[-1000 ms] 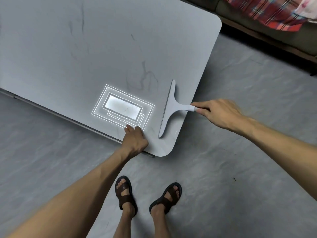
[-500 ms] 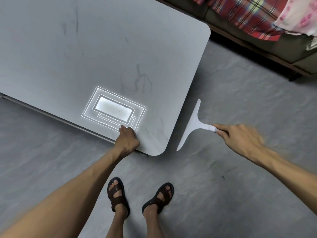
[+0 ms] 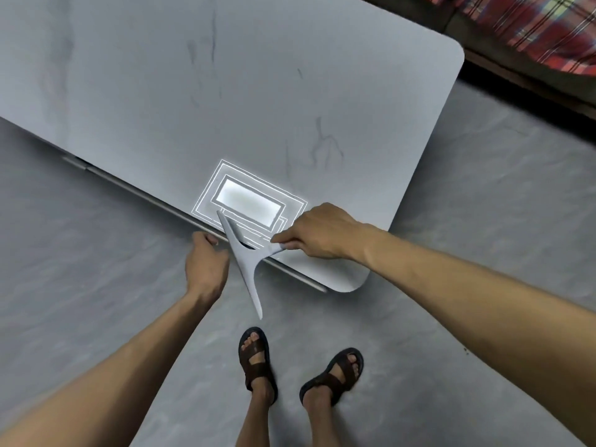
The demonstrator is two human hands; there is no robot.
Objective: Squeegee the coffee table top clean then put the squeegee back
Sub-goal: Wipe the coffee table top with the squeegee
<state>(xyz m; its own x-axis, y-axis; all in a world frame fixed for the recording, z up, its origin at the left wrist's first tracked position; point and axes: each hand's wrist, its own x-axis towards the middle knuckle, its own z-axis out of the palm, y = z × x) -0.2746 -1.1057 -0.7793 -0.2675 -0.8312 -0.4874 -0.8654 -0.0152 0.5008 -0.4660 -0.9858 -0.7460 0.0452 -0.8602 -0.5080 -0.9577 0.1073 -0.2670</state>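
Observation:
The grey coffee table top (image 3: 225, 91) fills the upper left, its rounded near corner at the lower right. My right hand (image 3: 322, 233) grips the handle of a grey T-shaped squeegee (image 3: 245, 262). The blade runs from over the table's near edge down past it, above the floor. My left hand (image 3: 206, 262) is just off the table's near edge, fingers curled by the metal rail under the top, holding nothing that I can see. A bright rectangular light reflection (image 3: 248, 201) lies on the top beside the blade's upper end.
A grey stone-look floor (image 3: 451, 285) surrounds the table. My feet in brown sandals (image 3: 258, 356) stand just below the table corner. A sofa with a red plaid cloth (image 3: 548, 30) sits at the upper right, close to the table's far corner.
My right hand swung the squeegee from off the table's right side back across the near corner to the near edge. My left hand slid off the table top to the edge rail.

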